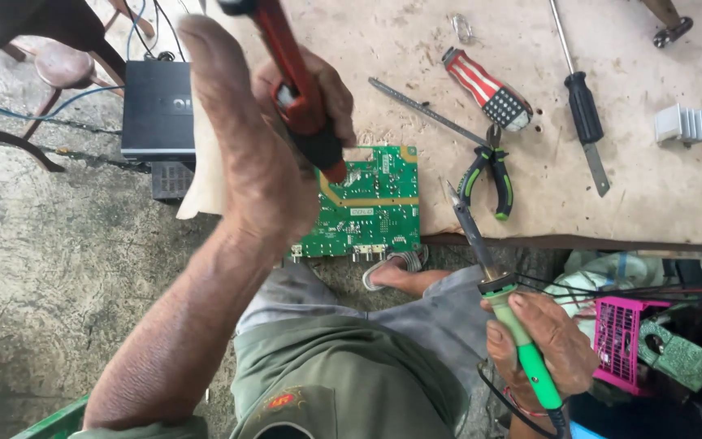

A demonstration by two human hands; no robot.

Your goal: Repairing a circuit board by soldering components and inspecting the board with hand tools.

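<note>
Left hand [262,154] grips red tool [298,89], tip toward circuit board [367,207].

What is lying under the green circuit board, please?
The green circuit board lies on the worn wooden tabletop, its near edge at the table's edge. The left hand covers its left part.

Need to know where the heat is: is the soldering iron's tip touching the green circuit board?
No. The soldering iron in the right hand points up with its tip beside the board, apart from it.
</note>
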